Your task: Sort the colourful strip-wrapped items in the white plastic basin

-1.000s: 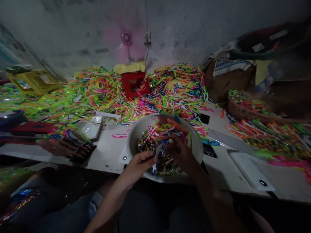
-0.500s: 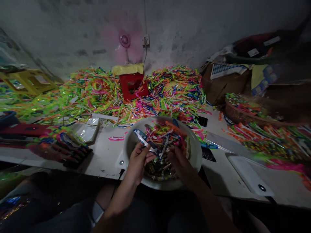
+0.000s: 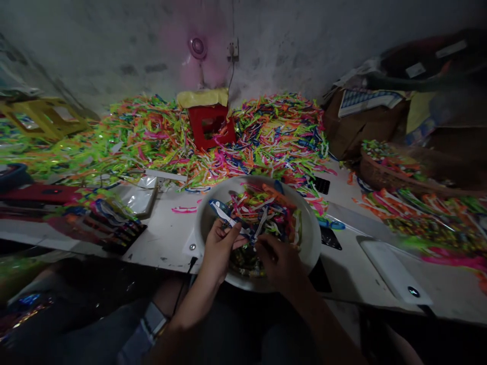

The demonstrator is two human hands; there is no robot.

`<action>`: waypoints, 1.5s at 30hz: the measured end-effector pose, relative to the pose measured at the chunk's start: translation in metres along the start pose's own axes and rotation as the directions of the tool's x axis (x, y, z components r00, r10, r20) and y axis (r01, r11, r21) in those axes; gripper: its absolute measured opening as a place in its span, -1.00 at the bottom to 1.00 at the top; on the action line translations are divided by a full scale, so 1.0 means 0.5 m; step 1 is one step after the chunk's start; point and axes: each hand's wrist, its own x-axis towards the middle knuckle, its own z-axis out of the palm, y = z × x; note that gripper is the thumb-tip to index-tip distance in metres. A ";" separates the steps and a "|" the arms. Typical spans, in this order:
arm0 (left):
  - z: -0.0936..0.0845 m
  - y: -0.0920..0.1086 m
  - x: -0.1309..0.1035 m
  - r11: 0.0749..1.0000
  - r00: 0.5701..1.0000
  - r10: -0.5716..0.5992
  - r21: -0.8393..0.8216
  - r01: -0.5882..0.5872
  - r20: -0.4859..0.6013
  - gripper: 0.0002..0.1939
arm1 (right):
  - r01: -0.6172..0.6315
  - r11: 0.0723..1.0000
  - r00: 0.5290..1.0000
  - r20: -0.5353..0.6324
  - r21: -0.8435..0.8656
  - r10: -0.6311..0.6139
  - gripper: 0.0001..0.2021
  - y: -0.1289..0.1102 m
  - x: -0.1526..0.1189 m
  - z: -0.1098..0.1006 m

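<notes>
A round pale basin sits at the table's front edge, holding many colourful plastic pieces and darker small items. Over its left side, my left hand is closed on a white and blue plastic piece that points up and left. My right hand is over the basin's right front, its fingers bent together close to the lower end of that piece. Whatever lies between my right fingertips is too small and dark to make out.
Heaps of bright plastic pieces cover the table's back around a red crate and a pink fan. A white device lies right, near a brown basket. A black rack stands left.
My right hand has moved slightly left, nearer my left hand. The left hand keeps hold of the white and blue piece. The view has shifted a little.
</notes>
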 end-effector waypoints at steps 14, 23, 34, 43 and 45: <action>-0.001 0.007 -0.029 0.994 0.990 0.106 -0.013 -0.105 0.093 -0.67 | -0.145 0.923 0.967 0.247 0.357 0.057 -0.78 -0.009 0.009 0.003; -0.110 0.067 -0.041 0.949 0.970 0.224 0.248 -0.195 -0.092 -0.50 | 0.023 1.000 0.955 0.297 -0.001 -0.022 -0.68 -0.008 0.030 -0.027; -0.432 0.042 0.114 0.345 0.945 0.159 0.913 0.217 -0.285 -0.40 | 0.309 0.662 0.865 0.491 -0.683 0.102 -0.74 0.031 0.076 -0.042; -0.116 0.066 0.084 0.314 0.913 0.267 0.868 -0.385 0.309 -0.63 | 0.366 0.705 0.865 0.501 -0.607 -0.017 -0.78 0.035 0.067 -0.020; -0.026 0.053 0.091 0.162 0.893 -0.011 0.882 -0.443 0.450 -0.69 | 0.332 0.759 0.878 0.477 -0.561 -0.032 -0.75 0.038 0.067 -0.019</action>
